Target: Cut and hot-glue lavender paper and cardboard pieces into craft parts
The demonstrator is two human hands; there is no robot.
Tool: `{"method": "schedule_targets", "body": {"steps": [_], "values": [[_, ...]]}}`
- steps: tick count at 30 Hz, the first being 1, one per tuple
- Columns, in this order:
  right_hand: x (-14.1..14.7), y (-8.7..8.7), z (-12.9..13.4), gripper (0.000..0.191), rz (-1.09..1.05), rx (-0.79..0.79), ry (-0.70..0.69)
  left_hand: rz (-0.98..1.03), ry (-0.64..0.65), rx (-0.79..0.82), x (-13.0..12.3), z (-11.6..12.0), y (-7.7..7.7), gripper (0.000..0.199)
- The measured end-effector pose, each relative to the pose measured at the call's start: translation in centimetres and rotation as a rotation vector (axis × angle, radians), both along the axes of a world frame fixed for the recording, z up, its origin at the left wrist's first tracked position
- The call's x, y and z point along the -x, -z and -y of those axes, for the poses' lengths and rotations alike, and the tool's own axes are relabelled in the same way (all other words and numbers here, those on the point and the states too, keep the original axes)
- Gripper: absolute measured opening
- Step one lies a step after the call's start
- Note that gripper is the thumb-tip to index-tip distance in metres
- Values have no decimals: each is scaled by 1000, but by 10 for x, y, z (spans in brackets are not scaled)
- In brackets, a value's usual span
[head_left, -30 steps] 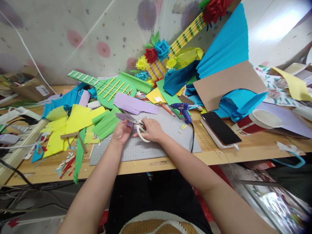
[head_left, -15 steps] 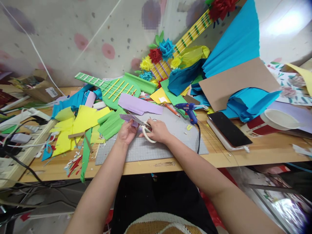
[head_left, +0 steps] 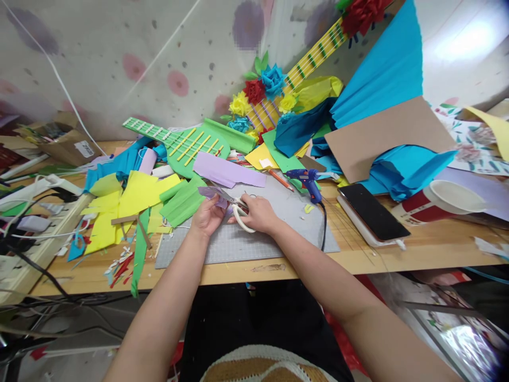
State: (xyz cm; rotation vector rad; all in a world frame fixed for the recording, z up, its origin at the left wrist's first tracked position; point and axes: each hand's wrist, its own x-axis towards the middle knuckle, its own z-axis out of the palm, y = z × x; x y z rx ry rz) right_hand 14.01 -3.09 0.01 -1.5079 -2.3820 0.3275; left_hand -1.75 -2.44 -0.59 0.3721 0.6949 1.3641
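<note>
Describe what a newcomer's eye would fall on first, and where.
Probably the yellow guitar shape slanting up at the back centre, with bright flowers, and the big blue pleated sheet to its right. Next, perhaps, the green guitar shape lying left of centre behind the mat. At front centre, the right hand holds white-handled scissors at the purple paper in the left hand.

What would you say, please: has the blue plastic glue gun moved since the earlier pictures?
No: against the flat grey cutting mat, the blue plastic glue gun keeps its place; the camera's view has shifted.
</note>
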Motion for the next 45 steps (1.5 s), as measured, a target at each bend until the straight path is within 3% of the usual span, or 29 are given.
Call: {"method": "schedule_targets", "body": {"steps": [18, 25, 38, 45], "values": [[-7, 1, -3, 60, 22, 30, 26, -117, 27, -123, 3, -2, 4, 11], [-15, 4, -6, 56, 9, 45, -2, -207, -3, -219, 6, -4, 10, 20], [-23, 5, -12, 50, -19, 62, -32, -264, -6, -242, 10, -5, 14, 26], [-25, 3, -11, 51, -33, 70, -21, -250, 14, -220, 8, -4, 10, 19]]}}
